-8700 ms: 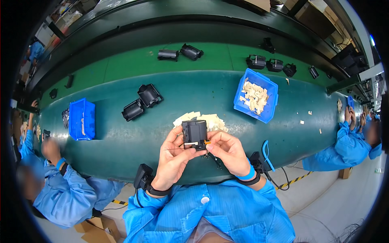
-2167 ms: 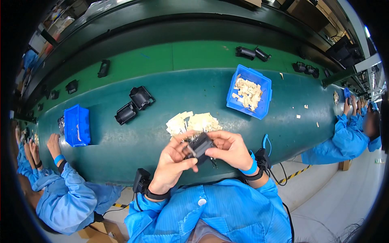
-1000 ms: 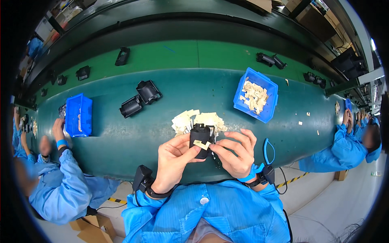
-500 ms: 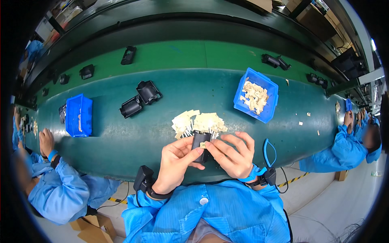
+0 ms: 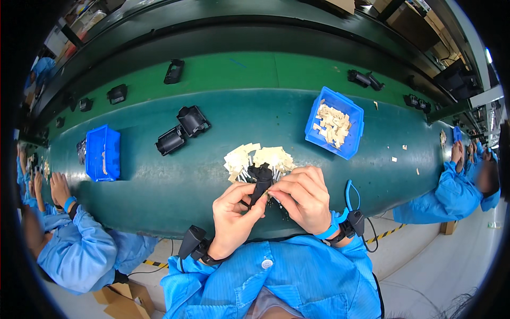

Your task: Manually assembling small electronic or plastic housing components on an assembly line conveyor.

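Observation:
My left hand is closed round a black plastic housing, which is tilted with a narrow side toward me. Against the housing's right edge, my right hand has its thumb and forefinger pinched together at a small cream piece, mostly hidden by the fingertips. Just beyond both hands lies a loose pile of flat cream pieces, with thin whitish strips showing at its near side.
Right of the pile stands a blue bin of cream pieces; another blue bin is at left. Two black housings rest between them on the green table. More housings sit on the green strip behind. Co-workers in blue flank me.
The black housing has been turned from its broad face onto a narrow side. My right fingers have drawn together and now pinch at its right edge.

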`<state>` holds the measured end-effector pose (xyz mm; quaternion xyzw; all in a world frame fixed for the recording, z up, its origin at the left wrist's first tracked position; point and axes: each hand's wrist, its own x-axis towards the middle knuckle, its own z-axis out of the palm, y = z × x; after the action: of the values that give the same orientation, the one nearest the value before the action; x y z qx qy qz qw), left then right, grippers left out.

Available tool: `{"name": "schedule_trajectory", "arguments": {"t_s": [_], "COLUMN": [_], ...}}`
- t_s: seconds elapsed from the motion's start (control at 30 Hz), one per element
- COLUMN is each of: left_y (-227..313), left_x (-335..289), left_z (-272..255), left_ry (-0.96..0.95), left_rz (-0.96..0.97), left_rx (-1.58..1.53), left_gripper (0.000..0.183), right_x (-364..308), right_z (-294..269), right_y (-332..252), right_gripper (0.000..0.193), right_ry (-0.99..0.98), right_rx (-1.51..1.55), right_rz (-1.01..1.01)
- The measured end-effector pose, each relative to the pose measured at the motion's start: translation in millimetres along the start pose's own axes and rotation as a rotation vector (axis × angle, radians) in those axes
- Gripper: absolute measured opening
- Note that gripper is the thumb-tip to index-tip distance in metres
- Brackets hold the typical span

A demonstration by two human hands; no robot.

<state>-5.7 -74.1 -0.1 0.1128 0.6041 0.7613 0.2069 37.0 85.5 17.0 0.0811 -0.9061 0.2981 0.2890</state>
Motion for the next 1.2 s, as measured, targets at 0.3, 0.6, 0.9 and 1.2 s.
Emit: {"name": "schedule_trajectory", "arguments": {"t_s": [0.3,0.6,0.9,1.2], "left_y": [3,6,-2,0], "left_x": [4,8,9,14], "left_z": [-2,-13,-21,-24], "left_ry": [-0.02,-0.034,-0.134,-0.174], "left_rz": [-0.245,-0.461,-0.613,-0.654], "left_rx": [-0.244,-0.408,-0.425,-0.503], "left_gripper": [0.02,0.018,0.011,0.013], "right_x": [-6,-11,-17,-3], "right_z": [5,1,-12,-52], "right_y": [-4,0,3,52], "right_gripper": [0.024,0.022,0.015,0.007], "right_ry": [0.061,-0.076,-0.174,0.162], "right_rx": [-0.212,-0.261,-0.286,0.407], "right_rz": [-0.141,-0.202,-0.32,0.243]}}
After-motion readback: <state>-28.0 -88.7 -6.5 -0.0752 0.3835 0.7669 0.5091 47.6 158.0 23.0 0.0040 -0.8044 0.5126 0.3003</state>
